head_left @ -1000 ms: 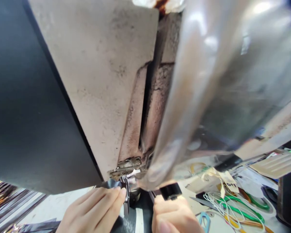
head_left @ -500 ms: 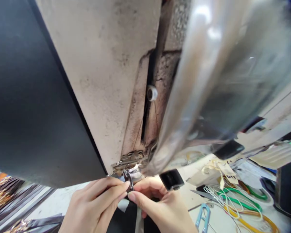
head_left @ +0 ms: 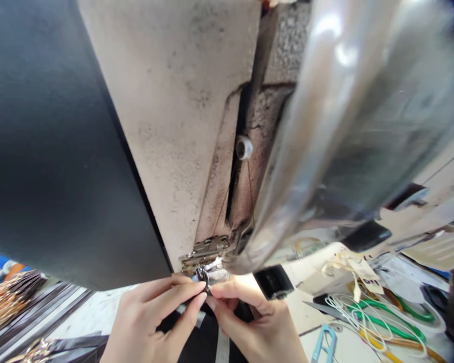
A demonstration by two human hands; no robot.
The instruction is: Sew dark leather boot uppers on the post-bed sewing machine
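My left hand (head_left: 155, 317) is closed, thumb and forefinger pinching the end of a small dark piece (head_left: 208, 290) just in front of the presser foot (head_left: 202, 272) of a sewing machine. From the other side my right hand (head_left: 253, 317) pinches the same piece, its fingertips almost meeting the left ones. What exactly the piece is, the fingers mostly hide; it looks like a narrow black strip. Black material (head_left: 196, 343) with a pale strip (head_left: 222, 348) on it lies below and between the hands.
The beige machine head (head_left: 166, 101) and a clear plastic guard (head_left: 287, 166) fill the upper view. On the right lie green-handled scissors (head_left: 386, 320), white cord (head_left: 348, 307) and a light-blue thread snip (head_left: 324, 343). Black straps with gold-coloured metal ends (head_left: 7, 302) lie at left.
The view has shifted slightly, moving the machine and table items rightward. Both hands stay at the presser foot; the left thumb and forefinger show a wider gap behind their pinched tips.
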